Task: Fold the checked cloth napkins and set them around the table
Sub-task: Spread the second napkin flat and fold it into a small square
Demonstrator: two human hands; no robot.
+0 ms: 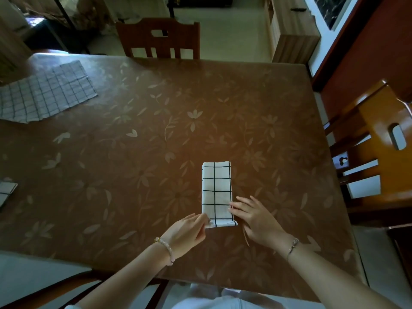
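Person: only the forearms and a strip of pale clothing at the bottom edge show; the rest is out of frame.
Left hand (189,230): fingertips and thumb pinch the near left corner of the folded napkin (215,192); the corner itself is hidden under the fingers. A beaded bracelet (167,249) sits on the wrist.
Right hand (256,220): fingers spread and nearly straight, holding nothing; the fingertips (233,205) touch the napkin's right edge near its near end, and the palm lies on the table beside it. A thin chain (293,245) sits on the wrist.
Folded napkin: a narrow white strip with black checks, lying flat on the near middle of the table, long side running away from the person, between the two hands.
Table (156,134): brown covering with a pale flower and leaf print, glossy, catching light at the far edge. Its left side is cut off by the frame.
Cut-off cloth (6,192): at the left edge only a checked corner shows; possibly a second folded napkin.
Open napkin (44,92): spread flat at the far left of the table, well apart from the hands, partly out of frame and in dim light.
Right chair (379,148): glossy wood, drawn up to the table's right side.
Far chair (158,39): wooden back, pushed up to the far edge.
Room: pale floor (231,30) beyond the table and a light wooden cabinet (292,34) at far right; the far left corner is too dark to read.
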